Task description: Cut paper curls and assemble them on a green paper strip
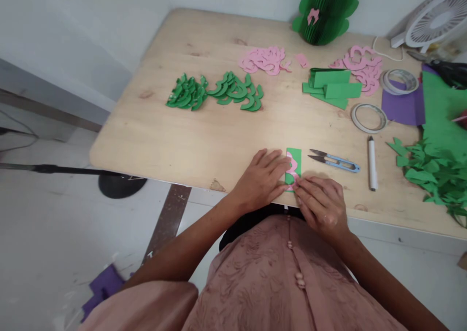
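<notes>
Near the front edge of the table lies a green paper strip (298, 157) with a wavy pink paper cutout (293, 163) on top of it. My left hand (260, 179) rests on the left side of both, fingers stretched out and tips pressing on the pink edge. From the right, my right hand (323, 204) has its fingers drawn together on the lower end of the pink cutout. Its thumb is mostly hidden. To the right lie blue-handled thread snips (335, 162) and a white marker (372, 165).
Behind are green curved cutouts (237, 90), pink cutouts (264, 60), folded green paper (332, 84) and tape rolls (369, 117). Green scraps (434, 170) lie at the right. A green honeycomb paper piece (324, 15) and a white fan (438, 20) stand at the back.
</notes>
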A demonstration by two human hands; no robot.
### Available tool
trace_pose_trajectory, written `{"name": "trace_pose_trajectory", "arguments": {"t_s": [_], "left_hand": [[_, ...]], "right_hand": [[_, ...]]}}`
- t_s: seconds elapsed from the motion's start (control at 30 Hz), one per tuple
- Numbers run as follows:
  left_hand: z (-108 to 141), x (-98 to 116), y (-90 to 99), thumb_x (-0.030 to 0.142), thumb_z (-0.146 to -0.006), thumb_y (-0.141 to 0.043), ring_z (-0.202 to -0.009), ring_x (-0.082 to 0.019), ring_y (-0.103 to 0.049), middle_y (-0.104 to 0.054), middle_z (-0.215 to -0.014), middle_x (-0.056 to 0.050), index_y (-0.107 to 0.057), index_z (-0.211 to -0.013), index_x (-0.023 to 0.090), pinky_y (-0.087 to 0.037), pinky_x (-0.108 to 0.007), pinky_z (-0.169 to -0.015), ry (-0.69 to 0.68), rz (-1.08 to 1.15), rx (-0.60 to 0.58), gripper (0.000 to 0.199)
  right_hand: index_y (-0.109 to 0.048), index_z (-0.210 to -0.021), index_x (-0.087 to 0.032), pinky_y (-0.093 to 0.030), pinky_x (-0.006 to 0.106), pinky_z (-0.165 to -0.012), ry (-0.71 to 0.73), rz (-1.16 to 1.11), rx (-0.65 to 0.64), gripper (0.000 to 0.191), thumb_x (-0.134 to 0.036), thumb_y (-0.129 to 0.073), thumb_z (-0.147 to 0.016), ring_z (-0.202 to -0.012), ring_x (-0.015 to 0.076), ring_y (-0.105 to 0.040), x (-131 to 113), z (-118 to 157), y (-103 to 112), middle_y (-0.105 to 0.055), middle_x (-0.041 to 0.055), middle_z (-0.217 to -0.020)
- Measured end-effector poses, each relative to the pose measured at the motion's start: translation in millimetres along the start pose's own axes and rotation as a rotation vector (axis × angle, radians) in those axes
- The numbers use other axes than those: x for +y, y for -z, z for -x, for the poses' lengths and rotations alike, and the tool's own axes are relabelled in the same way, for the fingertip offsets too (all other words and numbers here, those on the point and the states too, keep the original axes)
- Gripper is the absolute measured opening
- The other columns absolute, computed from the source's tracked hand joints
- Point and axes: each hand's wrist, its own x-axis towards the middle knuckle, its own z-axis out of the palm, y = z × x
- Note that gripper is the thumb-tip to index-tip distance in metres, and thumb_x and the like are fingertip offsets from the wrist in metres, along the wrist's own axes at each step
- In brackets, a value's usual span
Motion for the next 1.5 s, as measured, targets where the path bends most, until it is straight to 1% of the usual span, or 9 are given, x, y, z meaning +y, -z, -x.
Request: {"name": "trace_pose_trajectory", "arguments": {"t_s": [0.4, 0.63, 0.93, 1.13, 1.3, 1.5], "left_hand": [[-0.4, 0.9, 3.2, 0.035, -0.091, -0.043, -0.134, -0.026, -0.032, -0.051, -0.136, -0.007, -0.048, -0.123, 0.015, -0.018, -0.046, -0.113, -0.004, 0.016, -0.009, 0.039], [-1.2, 1.1, 4.5, 0.035, -0.091, -0.043, -0.133, -0.025, -0.033, -0.049, -0.137, -0.005, -0.052, -0.120, 0.018, -0.018, -0.046, -0.113, -0.022, 0.005, -0.027, 0.035], [-1.4, 2.6, 6.2, 0.033, -0.091, -0.043, -0.133, -0.025, -0.033, -0.050, -0.136, -0.006, -0.054, -0.119, 0.019, -0.020, -0.046, -0.112, -0.032, -0.016, -0.024, 0.033], [-0.7, 2.9, 6.2, 0.032, -0.091, -0.044, -0.133, -0.025, -0.033, -0.048, -0.138, -0.006, -0.055, -0.119, 0.021, -0.020, -0.048, -0.111, -0.031, -0.031, -0.047, 0.032], [-0.3, 2.7, 6.7, 0.031, -0.090, -0.045, -0.132, -0.025, -0.034, -0.049, -0.137, -0.006, -0.056, -0.118, 0.022, -0.022, -0.048, -0.111, -0.037, -0.036, -0.036, 0.032], [0.1, 2.7, 7.0, 0.032, -0.090, -0.046, -0.132, -0.025, -0.035, -0.050, -0.136, -0.005, -0.058, -0.116, 0.023, -0.023, -0.047, -0.110, -0.039, -0.037, -0.023, 0.030]], "right_hand": [[-0.066, -0.106, -0.016, -0.039, 0.045, -0.090, 0.015, 0.015, -0.026, 0.024, -0.012, -0.062, -0.082, -0.102, 0.0261, -0.059, -1.4, 0.2, -0.7, -0.069, 0.0071, -0.111], [-0.065, -0.107, -0.016, -0.039, 0.046, -0.090, 0.016, 0.008, -0.012, 0.025, -0.013, -0.061, -0.082, -0.104, 0.0270, -0.058, -0.1, 2.8, -1.7, -0.069, 0.0077, -0.111], [-0.065, -0.108, -0.016, -0.038, 0.045, -0.089, 0.007, -0.008, -0.005, 0.026, -0.012, -0.059, -0.082, -0.103, 0.0260, -0.058, -0.9, 2.5, -3.3, -0.069, 0.0075, -0.110], [-0.066, -0.107, -0.020, -0.037, 0.045, -0.090, -0.005, -0.035, 0.002, 0.026, -0.013, -0.058, -0.083, -0.104, 0.0253, -0.057, -1.3, 2.2, -2.2, -0.069, 0.0068, -0.110], [-0.065, -0.111, -0.021, -0.039, 0.045, -0.088, 0.000, -0.043, 0.006, 0.030, -0.013, -0.057, -0.083, -0.103, 0.0254, -0.058, -2.3, 1.6, -2.3, -0.069, 0.0064, -0.110], [-0.063, -0.115, -0.022, -0.041, 0.046, -0.089, -0.067, -0.093, 0.004, 0.033, -0.015, -0.056, -0.084, -0.103, 0.0252, -0.058, -2.6, 0.8, 1.8, -0.069, 0.0060, -0.110]]}}
